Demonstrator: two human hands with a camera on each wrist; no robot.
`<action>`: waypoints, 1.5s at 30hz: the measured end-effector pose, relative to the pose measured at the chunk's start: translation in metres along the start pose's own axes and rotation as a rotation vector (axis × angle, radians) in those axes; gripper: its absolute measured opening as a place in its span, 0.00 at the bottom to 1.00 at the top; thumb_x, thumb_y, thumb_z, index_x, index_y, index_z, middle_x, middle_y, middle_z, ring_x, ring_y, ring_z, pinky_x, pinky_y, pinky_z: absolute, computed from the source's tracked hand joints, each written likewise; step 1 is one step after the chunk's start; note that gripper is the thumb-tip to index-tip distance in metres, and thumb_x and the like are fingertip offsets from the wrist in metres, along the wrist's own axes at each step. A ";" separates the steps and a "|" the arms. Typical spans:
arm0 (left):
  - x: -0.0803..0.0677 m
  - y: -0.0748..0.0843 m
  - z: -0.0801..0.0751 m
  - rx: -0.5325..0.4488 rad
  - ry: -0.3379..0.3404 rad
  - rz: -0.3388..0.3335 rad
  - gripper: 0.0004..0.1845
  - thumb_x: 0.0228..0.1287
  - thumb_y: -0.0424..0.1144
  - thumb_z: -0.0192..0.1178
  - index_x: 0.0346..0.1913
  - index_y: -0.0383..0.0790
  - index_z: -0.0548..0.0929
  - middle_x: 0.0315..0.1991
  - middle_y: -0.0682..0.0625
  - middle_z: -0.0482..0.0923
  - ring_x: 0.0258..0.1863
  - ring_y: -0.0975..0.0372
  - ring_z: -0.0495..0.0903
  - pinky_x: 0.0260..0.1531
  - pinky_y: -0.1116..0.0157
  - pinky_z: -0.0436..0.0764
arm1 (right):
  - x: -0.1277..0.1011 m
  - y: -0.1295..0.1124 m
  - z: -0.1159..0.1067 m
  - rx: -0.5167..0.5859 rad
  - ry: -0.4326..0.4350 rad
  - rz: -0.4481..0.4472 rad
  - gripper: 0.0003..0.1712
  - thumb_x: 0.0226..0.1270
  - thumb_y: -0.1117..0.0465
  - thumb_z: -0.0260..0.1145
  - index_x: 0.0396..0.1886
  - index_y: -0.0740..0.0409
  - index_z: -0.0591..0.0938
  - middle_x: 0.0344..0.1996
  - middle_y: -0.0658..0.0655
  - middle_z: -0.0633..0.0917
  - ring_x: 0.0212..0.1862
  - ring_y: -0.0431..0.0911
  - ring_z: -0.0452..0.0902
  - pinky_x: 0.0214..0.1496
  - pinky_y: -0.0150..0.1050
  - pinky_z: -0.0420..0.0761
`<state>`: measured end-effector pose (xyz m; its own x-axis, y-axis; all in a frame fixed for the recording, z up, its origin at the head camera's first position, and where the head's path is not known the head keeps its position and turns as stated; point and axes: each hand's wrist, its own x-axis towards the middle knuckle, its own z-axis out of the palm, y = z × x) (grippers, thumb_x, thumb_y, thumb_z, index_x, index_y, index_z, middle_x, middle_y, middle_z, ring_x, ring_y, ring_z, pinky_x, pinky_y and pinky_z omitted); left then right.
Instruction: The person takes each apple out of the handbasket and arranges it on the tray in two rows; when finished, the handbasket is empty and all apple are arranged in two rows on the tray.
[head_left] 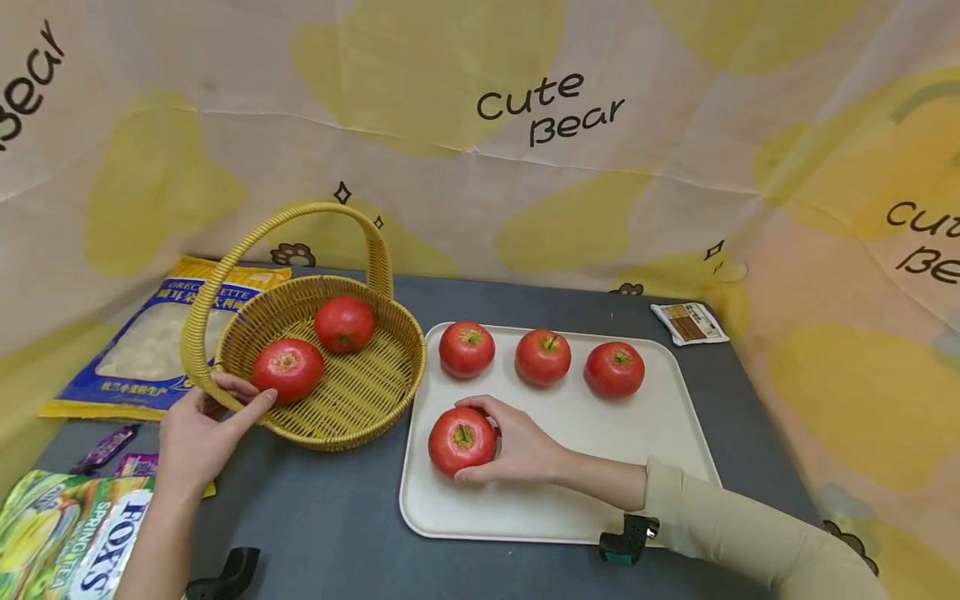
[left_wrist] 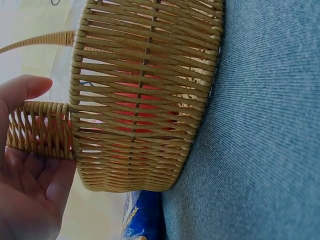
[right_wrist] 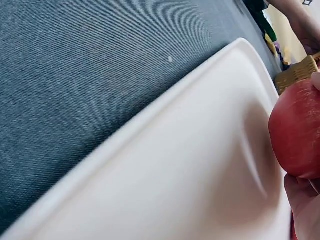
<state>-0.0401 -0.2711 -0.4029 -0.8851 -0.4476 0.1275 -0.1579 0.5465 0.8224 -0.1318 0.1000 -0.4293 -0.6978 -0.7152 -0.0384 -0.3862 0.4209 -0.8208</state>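
My left hand (head_left: pixel 197 433) holds the lower left end of the handle of a yellow woven basket (head_left: pixel 375 400). In the left wrist view the thumb and fingers curl round that wicker handle (left_wrist: pixel 40 130). Two red apples lie inside the basket, one at the left (head_left: pixel 288 371) and one farther back (head_left: pixel 344 324). My right hand (head_left: pixel 521 442) grips another red apple (head_left: pixel 461 442) from its right side, over the left part of a white tray (head_left: pixel 585 500). Behind it, a row of three apples rests on the tray: left (head_left: pixel 467 349), middle (head_left: pixel 542 357) and right (head_left: pixel 615 370).
Left of the basket lies a blue and yellow pasta bag (head_left: pixel 150 342). Nearer are purple-wrapped sweets (head_left: pixel 105 448) and a green FOX'S bag (head_left: pixel 75 533). A small brown and white packet (head_left: pixel 688 323) sits at the back right. A printed cloth (head_left: pixel 450 208) encloses the grey table (head_left: pixel 322 517).
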 end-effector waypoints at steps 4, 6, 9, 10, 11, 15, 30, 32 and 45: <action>0.000 -0.001 -0.001 0.000 -0.008 -0.001 0.15 0.61 0.48 0.68 0.42 0.42 0.79 0.31 0.66 0.77 0.33 0.68 0.72 0.33 0.77 0.69 | -0.003 0.004 0.002 0.012 -0.006 0.021 0.47 0.47 0.44 0.78 0.66 0.49 0.67 0.55 0.40 0.75 0.55 0.38 0.72 0.50 0.36 0.79; 0.000 -0.001 -0.001 0.000 -0.013 -0.005 0.15 0.61 0.48 0.68 0.42 0.42 0.79 0.31 0.66 0.77 0.33 0.68 0.72 0.32 0.77 0.69 | -0.004 0.006 0.002 0.021 -0.009 0.033 0.46 0.48 0.44 0.78 0.66 0.48 0.67 0.55 0.40 0.75 0.55 0.38 0.72 0.50 0.36 0.79; 0.000 -0.001 -0.001 -0.003 -0.014 -0.009 0.15 0.61 0.48 0.68 0.42 0.42 0.79 0.32 0.66 0.77 0.34 0.68 0.72 0.33 0.77 0.69 | -0.004 0.009 0.002 0.028 -0.009 0.048 0.45 0.49 0.44 0.77 0.65 0.44 0.67 0.54 0.41 0.76 0.55 0.39 0.72 0.48 0.35 0.79; 0.000 -0.001 -0.001 -0.003 -0.013 -0.010 0.15 0.61 0.48 0.68 0.42 0.42 0.79 0.32 0.66 0.77 0.34 0.68 0.72 0.33 0.77 0.69 | -0.004 0.010 0.002 0.028 -0.007 0.054 0.44 0.49 0.44 0.77 0.65 0.43 0.67 0.54 0.41 0.76 0.54 0.39 0.72 0.48 0.35 0.79; 0.000 -0.001 -0.001 -0.003 -0.012 -0.010 0.15 0.61 0.48 0.68 0.42 0.42 0.79 0.32 0.66 0.77 0.34 0.68 0.72 0.33 0.77 0.68 | -0.004 0.011 0.001 0.025 -0.006 0.057 0.44 0.49 0.44 0.77 0.65 0.42 0.67 0.54 0.41 0.76 0.54 0.39 0.72 0.47 0.35 0.79; 0.000 -0.001 -0.001 0.004 -0.005 -0.009 0.16 0.61 0.48 0.68 0.42 0.42 0.79 0.32 0.66 0.77 0.34 0.68 0.72 0.34 0.77 0.68 | -0.003 0.013 0.001 0.031 -0.009 0.071 0.43 0.49 0.44 0.77 0.64 0.40 0.67 0.53 0.40 0.76 0.53 0.38 0.73 0.47 0.36 0.79; 0.000 -0.001 0.000 -0.006 -0.011 -0.015 0.16 0.61 0.49 0.68 0.43 0.42 0.79 0.34 0.64 0.77 0.37 0.68 0.72 0.37 0.78 0.68 | 0.000 0.015 0.003 0.051 -0.048 0.073 0.43 0.51 0.44 0.76 0.66 0.41 0.67 0.55 0.40 0.76 0.55 0.39 0.72 0.48 0.35 0.79; 0.000 -0.001 0.000 -0.007 -0.005 -0.010 0.16 0.61 0.48 0.68 0.43 0.42 0.79 0.34 0.64 0.77 0.37 0.68 0.72 0.37 0.78 0.68 | 0.001 0.014 0.002 0.053 -0.053 0.074 0.43 0.52 0.44 0.76 0.66 0.42 0.67 0.55 0.40 0.76 0.55 0.39 0.72 0.49 0.35 0.79; 0.000 0.000 0.001 0.011 0.008 -0.002 0.16 0.60 0.49 0.68 0.41 0.41 0.80 0.33 0.65 0.77 0.36 0.68 0.72 0.36 0.76 0.68 | 0.033 -0.007 -0.023 0.037 -0.040 -0.109 0.23 0.63 0.53 0.69 0.56 0.54 0.79 0.52 0.55 0.82 0.53 0.47 0.76 0.51 0.39 0.79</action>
<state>-0.0403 -0.2705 -0.4033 -0.8811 -0.4545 0.1307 -0.1643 0.5533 0.8166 -0.1656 0.0860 -0.4115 -0.6279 -0.7777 0.0297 -0.4353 0.3193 -0.8417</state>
